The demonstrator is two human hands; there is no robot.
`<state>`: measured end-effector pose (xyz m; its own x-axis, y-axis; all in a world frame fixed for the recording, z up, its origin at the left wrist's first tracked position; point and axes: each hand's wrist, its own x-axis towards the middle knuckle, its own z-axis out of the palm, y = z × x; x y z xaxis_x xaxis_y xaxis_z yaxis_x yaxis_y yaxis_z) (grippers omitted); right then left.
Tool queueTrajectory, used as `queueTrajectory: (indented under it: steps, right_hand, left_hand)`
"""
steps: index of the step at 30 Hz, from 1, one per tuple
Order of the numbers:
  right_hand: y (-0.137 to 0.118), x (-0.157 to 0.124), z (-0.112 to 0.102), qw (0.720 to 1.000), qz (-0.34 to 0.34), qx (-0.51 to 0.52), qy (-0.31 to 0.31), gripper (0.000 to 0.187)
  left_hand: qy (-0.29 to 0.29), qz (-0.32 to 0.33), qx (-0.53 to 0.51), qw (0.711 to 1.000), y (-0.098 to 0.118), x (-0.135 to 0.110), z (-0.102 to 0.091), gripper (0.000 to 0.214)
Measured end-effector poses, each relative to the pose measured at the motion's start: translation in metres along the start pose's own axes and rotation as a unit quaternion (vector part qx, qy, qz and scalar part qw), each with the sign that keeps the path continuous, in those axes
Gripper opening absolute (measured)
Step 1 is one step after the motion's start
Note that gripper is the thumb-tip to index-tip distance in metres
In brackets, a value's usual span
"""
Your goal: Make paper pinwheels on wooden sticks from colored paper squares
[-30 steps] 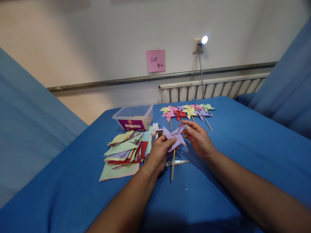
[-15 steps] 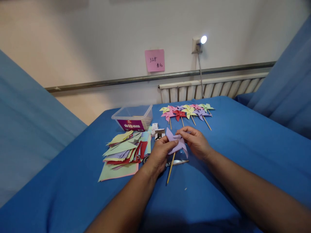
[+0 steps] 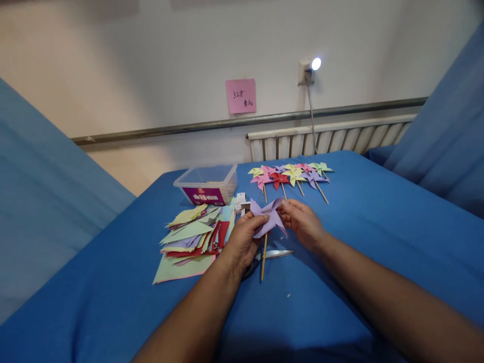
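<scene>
Purple paper pinwheel (image 3: 266, 216) on a wooden stick (image 3: 263, 262) is pinched between both hands: left hand (image 3: 242, 242) closed on its lower blade, right hand (image 3: 304, 223) gripping the right blade. Scissors (image 3: 274, 253) lie just beneath; cut paper (image 3: 191, 237) lies left, finished pinwheels (image 3: 291, 175) beyond.

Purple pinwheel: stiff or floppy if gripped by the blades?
Probably floppy: the pinwheel blades are thin folded paper, likely to crease. Its stick looks rigid, likely the safer grip. Probably light: the left hand holds it by fingertips.
</scene>
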<state>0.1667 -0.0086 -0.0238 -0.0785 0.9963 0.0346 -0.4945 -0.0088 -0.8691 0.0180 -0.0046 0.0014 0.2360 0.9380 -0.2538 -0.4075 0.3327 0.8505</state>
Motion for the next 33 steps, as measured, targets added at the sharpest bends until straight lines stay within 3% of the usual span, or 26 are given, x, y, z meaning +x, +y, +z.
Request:
queueTrajectory:
  steps: [5, 11, 17, 20, 24, 33]
  right_hand:
    - [0.004, 0.000, -0.001, 0.994, 0.056, -0.075, -0.055, 0.034]
    - [0.003, 0.000, -0.001, 0.991, 0.087, -0.041, -0.089, 0.034]
    - [0.006, -0.002, 0.002, 0.983, 0.165, -0.041, -0.069, 0.033]
    - [0.009, -0.006, 0.007, 0.971, 0.203, -0.063, -0.109, 0.025]
    - [0.015, -0.011, 0.011, 0.962, 0.189, -0.096, -0.173, 0.031]
    - [0.012, -0.004, 0.000, 0.965, 0.124, -0.157, -0.168, 0.033]
  left_hand:
    - [0.033, 0.045, -0.002, 0.998, 0.003, 0.004, -0.005, 0.019]
    - [0.045, 0.055, -0.008, 0.997, 0.002, 0.006, -0.006, 0.019]
    - [0.093, 0.080, -0.029, 0.992, 0.006, 0.007, -0.008, 0.019]
    - [0.107, 0.090, -0.038, 0.989, 0.008, 0.007, -0.008, 0.022]
    - [0.112, 0.095, -0.019, 0.989, 0.009, 0.008, -0.008, 0.027]
    - [0.096, 0.129, 0.064, 0.985, 0.019, 0.011, -0.017, 0.034]
